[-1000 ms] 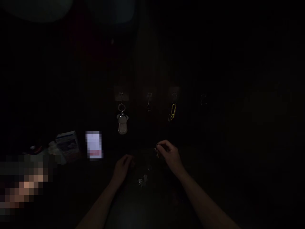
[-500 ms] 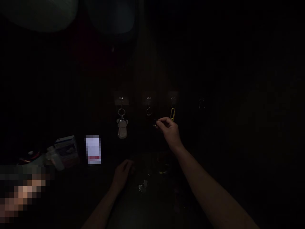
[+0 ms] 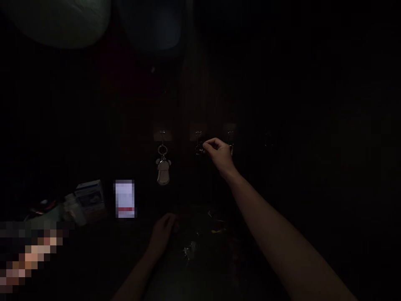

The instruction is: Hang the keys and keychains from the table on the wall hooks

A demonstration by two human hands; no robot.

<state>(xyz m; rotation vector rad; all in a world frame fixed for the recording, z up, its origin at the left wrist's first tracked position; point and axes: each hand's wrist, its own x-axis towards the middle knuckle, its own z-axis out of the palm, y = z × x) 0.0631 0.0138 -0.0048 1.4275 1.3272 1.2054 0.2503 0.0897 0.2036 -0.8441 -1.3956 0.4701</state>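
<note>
My right hand is closed in a pinch at the second hook. Between thumb and forefinger is a small shiny metal piece, too dark to name, close against the ring hanging there. Left of it, a metal keychain shaped like a figure with round ears hangs by its ring from the first hook. A yellow cord on the third hook is mostly behind my right hand. Down on the dark surface rests my left hand, fingers loosely apart and apparently holding nothing, near small shiny metal pieces.
On the left lie a blurred bright screen, a small box and a pale bottle. A faint fourth hook is at the right. A yellow-edged item lies below my right forearm. Most of the scene is very dark.
My right hand has moved up and slightly left, bringing the small metal piece to the ring on the second hook. My left hand stays about where it was; the view shifts slightly.
</note>
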